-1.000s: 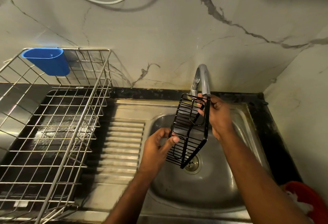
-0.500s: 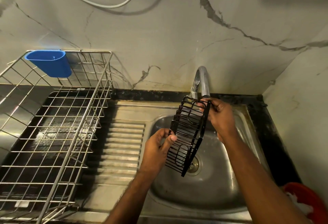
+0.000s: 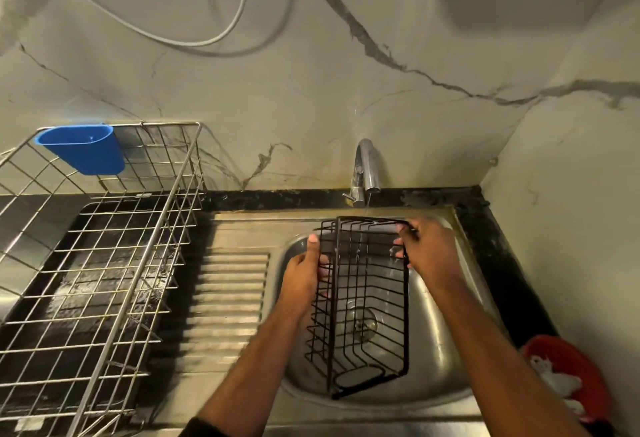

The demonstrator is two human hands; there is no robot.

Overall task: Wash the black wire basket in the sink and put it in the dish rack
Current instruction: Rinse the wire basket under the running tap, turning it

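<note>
Two hands hold the basket [image 3: 363, 301] over the sink [image 3: 446, 360]. The left hand [image 3: 301, 280] wraps the left side wall, thumb up along the outside near the top corner, fingers curled through the wires. The right hand [image 3: 427, 253] pinches the top right corner, fingertips hooked over the rim wire. Neither is slack.

The basket hangs upright on its short end, open face toward the camera, lower end low in the bowl above the drain [image 3: 362, 324]; whether it touches the steel I cannot tell. It is thin coated wire, so it should be light and stiff, hardly fragile, though single wires could bend if squeezed hard. Wet coating will likely be slippery, so the thicker rim frame and corners look like the surest holds, with fingers hooked through rather than pressed flat.

The tap [image 3: 367, 166] stands just behind the top edge, a thin stream apparently falling from its spout; lifting straight up risks knocking it. The ribbed drainboard [image 3: 228, 294] lies between sink and rack [image 3: 104, 263]. The rack's near wall rises well above the drainboard, so the basket must be lifted over that rim. A blue cup [image 3: 83, 149] hangs at the rack's far corner, out of the way. A red bowl [image 3: 571, 374] sits at the right counter edge, near the right forearm.
</note>
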